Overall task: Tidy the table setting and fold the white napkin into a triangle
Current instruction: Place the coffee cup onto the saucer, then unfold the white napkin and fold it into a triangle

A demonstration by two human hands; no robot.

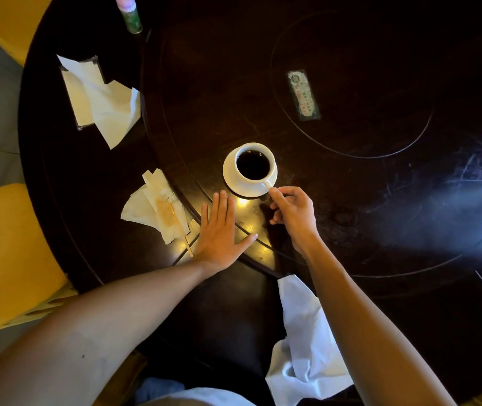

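**Cup pinched by its handle, napkin waiting at the near edge**

The cup [253, 165], full of dark liquid, is seated on its saucer [234, 183] near the middle of the table [351, 200]. Its handle is pinched between thumb and forefinger of the right hand [292, 213]; the other fingers are curled in. A light grip of this kind is judged suited to turning or shifting the cup without a spill. The right forearm is stretched forward, with the wrist bent toward the cup.

The left hand [220, 232] is laid flat on the table just beside the saucer, fingers straight and close together, thumb spread, nothing held; it is probably placed there as a brace.

The white napkin [301, 341] is draped, unfolded and rumpled, over the near table edge under the right forearm. Crumpled tissue [152, 206] lies left of the left hand.
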